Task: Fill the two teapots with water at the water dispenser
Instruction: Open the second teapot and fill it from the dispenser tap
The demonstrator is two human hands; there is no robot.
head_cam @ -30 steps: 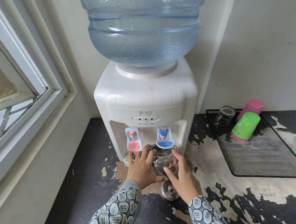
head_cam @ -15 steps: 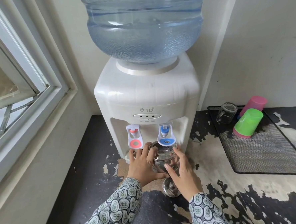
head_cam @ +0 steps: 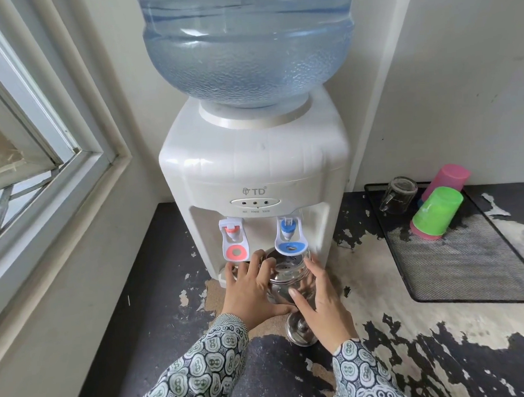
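Observation:
A shiny steel teapot [head_cam: 285, 276] stands lidless under the blue tap [head_cam: 288, 238] of the white water dispenser [head_cam: 254, 168]. My left hand [head_cam: 251, 294] wraps its left side and my right hand [head_cam: 320, 302] cups its right side. The teapot's steel lid [head_cam: 298, 328] lies on the counter just in front, partly under my right hand. A red tap [head_cam: 234, 243] hangs to the left of the blue one. Only one teapot is in view.
A large blue water bottle [head_cam: 248, 42] sits on top of the dispenser. At the right, a black mesh tray [head_cam: 461, 263] holds a glass cup [head_cam: 398, 194], a pink cup [head_cam: 445, 178] and a green cup [head_cam: 436, 212]. A window frame [head_cam: 46, 156] runs along the left.
Both hands have stayed on the teapot under the blue tap. The view has shifted slightly and moved closer; nothing else has changed.

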